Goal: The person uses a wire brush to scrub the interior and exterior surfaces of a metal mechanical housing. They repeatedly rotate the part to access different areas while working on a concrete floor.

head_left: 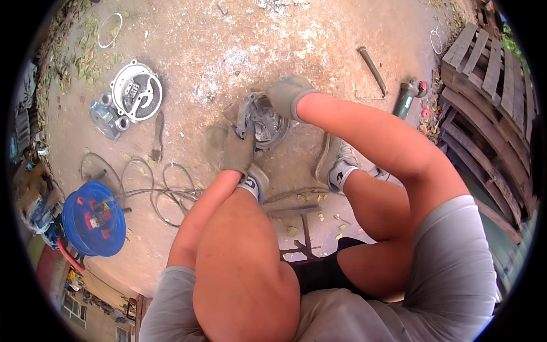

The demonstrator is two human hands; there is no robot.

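Observation:
My left hand (238, 150), in a grey-brown work glove, is closed on the left rim of a round metal housing (268, 126). The housing lies on the ground between my feet, and broken-looking grey metal shows inside it. Against its upper right edge is my right hand (289, 97), gloved and curled into a fist; its fingertips are hidden, so whatever it holds cannot be made out. A small brown block (231, 112) sits just left of the housing. Further left lies a pale ring-shaped metal casting (135, 91) with a slotted centre.
Beside the casting are metal parts (105, 118) and a brush-like tool (158, 135). A blue cable reel (94, 219) stands left, its cable (165, 194) looping toward my foot. At right lie a metal bar (373, 71), a green angle grinder (405, 98) and stacked wooden pallets (484, 108).

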